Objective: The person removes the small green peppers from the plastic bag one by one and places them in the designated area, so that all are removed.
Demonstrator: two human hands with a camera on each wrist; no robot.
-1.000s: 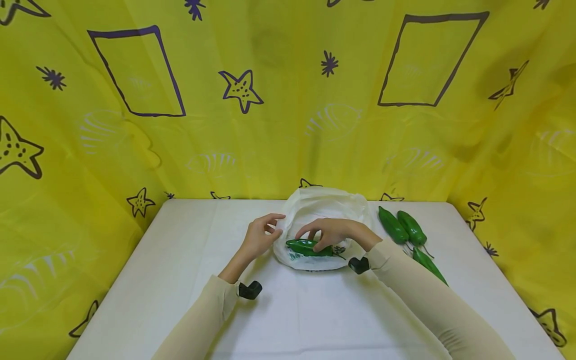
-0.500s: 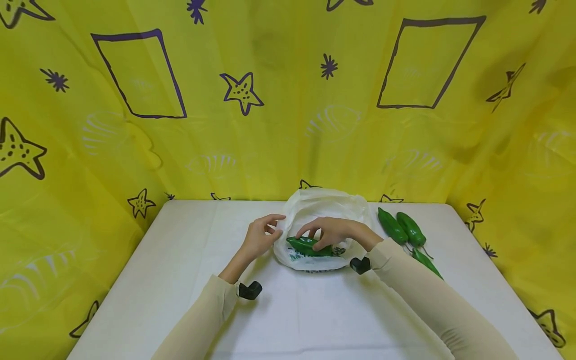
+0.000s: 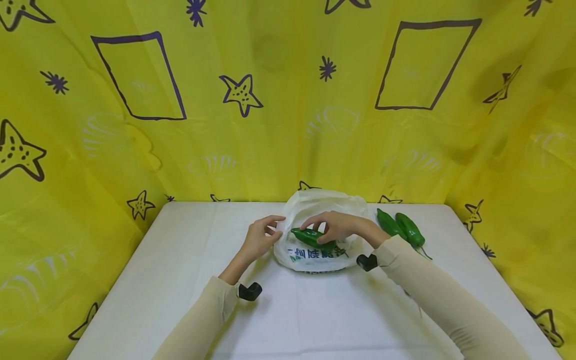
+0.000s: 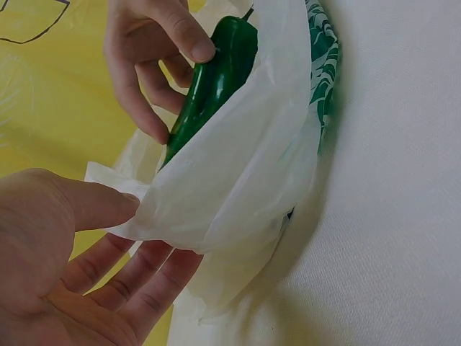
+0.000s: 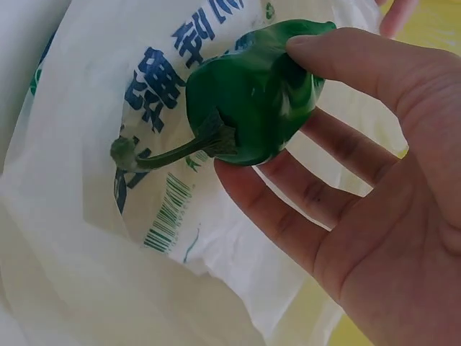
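A white plastic bag with printed characters lies mouth-open at the back middle of the table. At its left rim, my left hand pinches the film between thumb and fingers; the left wrist view shows the thumb on top of the bag's edge. My right hand holds a glossy green pepper over the bag's opening. Seen from the right wrist, the thumb lies on one side of that pepper and the fingers on the other, its curved stem pointing away from the palm.
Right of the bag, two green peppers lie side by side on the white table. A sliver of another pepper shows beside the right sleeve. A yellow patterned curtain stands behind the table and at both sides.
My right hand has raised the pepper slightly and shifted right, uncovering blue print on the bag. The right sleeve now hides most of one loose pepper. My left hand stays in place.
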